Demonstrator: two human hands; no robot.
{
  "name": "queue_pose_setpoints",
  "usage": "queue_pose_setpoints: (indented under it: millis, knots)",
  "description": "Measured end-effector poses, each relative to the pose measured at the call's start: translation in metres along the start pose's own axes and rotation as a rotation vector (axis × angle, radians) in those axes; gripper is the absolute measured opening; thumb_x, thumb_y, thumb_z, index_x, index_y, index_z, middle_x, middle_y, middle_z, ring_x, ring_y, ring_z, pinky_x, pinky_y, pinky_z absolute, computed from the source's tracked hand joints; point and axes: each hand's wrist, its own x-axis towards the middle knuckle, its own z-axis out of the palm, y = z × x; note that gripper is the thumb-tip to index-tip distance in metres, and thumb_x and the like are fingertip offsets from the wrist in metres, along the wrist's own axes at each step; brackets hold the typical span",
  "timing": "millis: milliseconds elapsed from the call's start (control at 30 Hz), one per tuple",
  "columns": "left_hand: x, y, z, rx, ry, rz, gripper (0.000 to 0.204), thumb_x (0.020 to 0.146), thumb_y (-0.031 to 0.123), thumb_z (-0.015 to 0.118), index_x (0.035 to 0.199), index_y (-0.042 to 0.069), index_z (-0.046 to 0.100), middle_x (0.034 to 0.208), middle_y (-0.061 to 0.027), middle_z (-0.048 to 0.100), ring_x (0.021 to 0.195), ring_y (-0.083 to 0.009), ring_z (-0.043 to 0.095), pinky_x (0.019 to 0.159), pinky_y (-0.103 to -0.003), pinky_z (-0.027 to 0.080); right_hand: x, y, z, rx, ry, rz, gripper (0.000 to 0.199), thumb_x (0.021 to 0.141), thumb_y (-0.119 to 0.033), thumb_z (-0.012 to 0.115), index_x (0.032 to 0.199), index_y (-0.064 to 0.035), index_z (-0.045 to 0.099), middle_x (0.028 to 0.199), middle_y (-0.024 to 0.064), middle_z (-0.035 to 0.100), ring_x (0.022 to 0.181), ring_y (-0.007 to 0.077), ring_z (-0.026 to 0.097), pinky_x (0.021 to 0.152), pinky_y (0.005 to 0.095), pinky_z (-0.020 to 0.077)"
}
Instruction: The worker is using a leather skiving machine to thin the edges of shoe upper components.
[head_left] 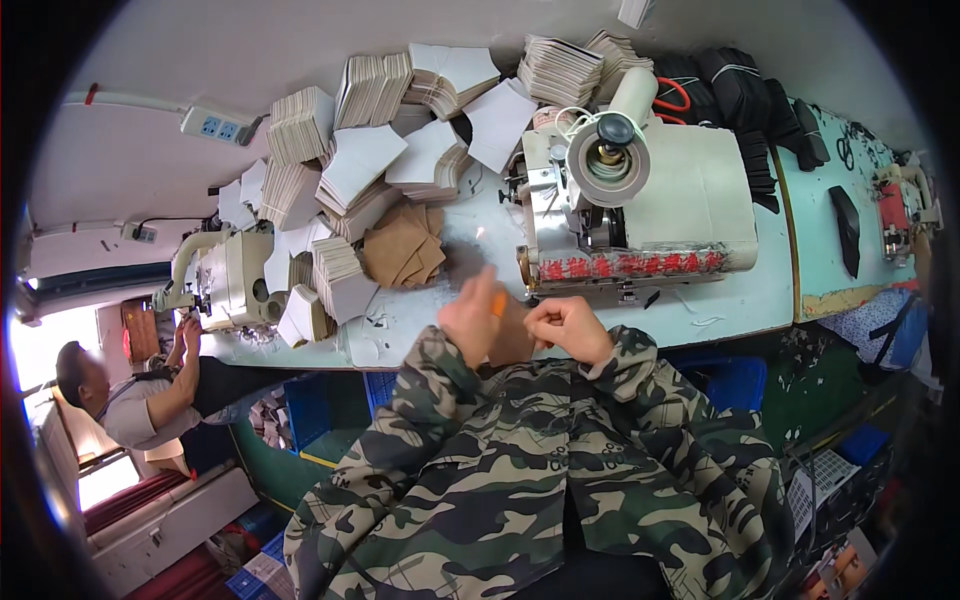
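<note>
Our left hand (470,318) grips an orange lighter (498,303); our right hand (568,328) is a closed fist. A flame could burn the brown piece (513,338) or our fingers.

Your workbench (740,300): pale blue-white top, long, running left to right. Sewing machine (640,200) sits right of centre, thread cone on top. Stacks of white cut pieces (380,130) crowd far side, some fanned, some loose. Brown cut pieces (405,250) lie in small heap near middle. Second sewing machine (235,275) at left end. Black pieces (750,100) piled at far right.
</note>
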Motion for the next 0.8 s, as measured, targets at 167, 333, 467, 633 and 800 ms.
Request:
queue_pose_setpoints:
  millis: [167,333,467,633,800]
  knots:
    - [0.002,-0.048,0.01,0.153,-0.368,-0.092,0.056,0.08,0.033,0.069,0.124,0.003,0.05,0.123,-0.0169,0.055,0.112,-0.037,0.055,0.087,-0.045,0.049,-0.002,0.042,-0.016,-0.518,0.322,-0.147,0.043,0.082,-0.018,0.069,0.116,0.0052,0.057,0.1,0.0138,0.068,0.085,0.0178,0.066,0.075,0.0301,0.0527]
    - [0.006,-0.044,0.007,0.19,-0.326,0.051,0.057,0.076,0.035,0.073,0.119,0.004,0.053,0.11,-0.0137,0.059,0.102,-0.0349,0.057,0.085,-0.042,0.047,0.001,0.066,-0.032,-0.618,0.341,-0.104,0.057,0.08,-0.026,0.073,0.123,0.0059,0.053,0.114,0.0203,0.063,0.095,0.0252,0.066,0.081,0.0347,0.0526]
    - [0.005,-0.044,0.009,0.139,-0.213,0.039,0.05,0.07,0.035,0.079,0.108,0.009,0.06,0.099,-0.0093,0.061,0.089,-0.0313,0.057,0.078,-0.041,0.045,0.003,0.06,-0.044,-0.656,0.309,-0.088,0.059,0.079,-0.029,0.073,0.123,0.0052,0.053,0.111,0.0203,0.065,0.095,0.0257,0.066,0.082,0.0348,0.0528]
    - [0.017,-0.045,-0.01,-0.029,-0.201,0.041,0.037,0.075,0.027,0.078,0.1,0.003,0.065,0.087,-0.0074,0.063,0.085,-0.0244,0.059,0.075,-0.035,0.048,-0.01,0.049,-0.041,-0.658,0.292,-0.15,0.058,0.079,-0.031,0.073,0.121,0.0036,0.054,0.106,0.0208,0.066,0.094,0.027,0.067,0.082,0.0356,0.053]
    - [0.047,-0.017,-0.067,-0.898,-0.503,-0.219,0.024,0.091,0.016,0.065,0.107,-0.002,0.063,0.093,0.0,0.065,0.086,-0.0051,0.056,0.077,-0.021,0.047,-0.034,-0.018,0.002,-0.332,0.151,-0.451,0.065,0.082,-0.03,0.074,0.131,0.0015,0.045,0.117,0.0153,0.062,0.099,0.023,0.065,0.085,0.0354,0.0511]
